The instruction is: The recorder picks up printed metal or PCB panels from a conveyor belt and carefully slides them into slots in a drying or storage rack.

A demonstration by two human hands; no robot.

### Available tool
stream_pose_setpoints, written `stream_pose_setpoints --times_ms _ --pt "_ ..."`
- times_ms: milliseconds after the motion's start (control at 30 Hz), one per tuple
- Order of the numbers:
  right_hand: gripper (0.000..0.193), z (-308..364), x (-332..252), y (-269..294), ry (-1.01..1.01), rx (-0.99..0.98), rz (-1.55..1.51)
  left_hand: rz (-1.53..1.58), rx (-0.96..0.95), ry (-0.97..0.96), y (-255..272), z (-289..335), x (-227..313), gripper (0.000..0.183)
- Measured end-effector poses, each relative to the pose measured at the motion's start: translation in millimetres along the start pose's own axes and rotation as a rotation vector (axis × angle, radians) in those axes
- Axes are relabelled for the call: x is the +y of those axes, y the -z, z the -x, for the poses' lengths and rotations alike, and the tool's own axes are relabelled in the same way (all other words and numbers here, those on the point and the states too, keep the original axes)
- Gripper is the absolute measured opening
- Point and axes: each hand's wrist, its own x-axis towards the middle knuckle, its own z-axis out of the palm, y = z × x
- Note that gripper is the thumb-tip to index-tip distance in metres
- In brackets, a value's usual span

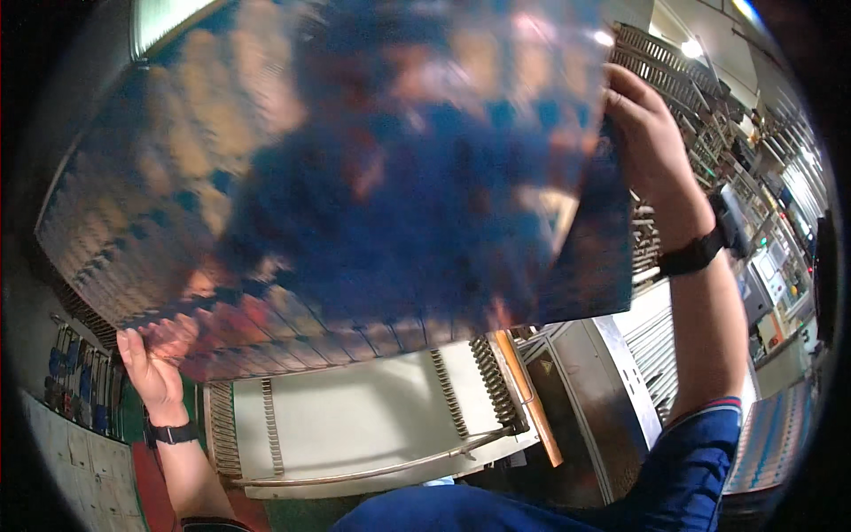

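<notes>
In the head view I am gripping a large glossy blue-and-copper panel (408,204) with 2 hands, and it is filling the upper middle, tilted and blurred. My left hand (158,365) is grasping it near its lower left corner; my right hand (651,146) is clasping its right edge higher up, its fingertips not showing clearly. Below the panel, a white-bedded rack (355,417) with rows of coils is standing, and a wooden bar (529,399) is running just beside its right end.
</notes>
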Motion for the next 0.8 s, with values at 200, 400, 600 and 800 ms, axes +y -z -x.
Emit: stream_pose_setpoints --times_ms 200,400,600,800 --pt "0.03 -33 -59 -21 0.099 -0.153 0.373 -0.122 -0.101 -0.036 -55 1 4 0.031" --pt "0.024 -36 -107 -99 0.04 -0.35 0.461 -0.058 -0.275 -0.061 -93 -21 7 0.028" --pt "0.022 -42 -117 -165 0.06 -0.605 0.514 0.002 -0.145 -0.033 -99 -31 -5 0.042" --pt "0.029 -49 -110 -200 0.148 -0.91 0.43 -0.047 -0.222 -0.122 -108 -29 -9 0.024"
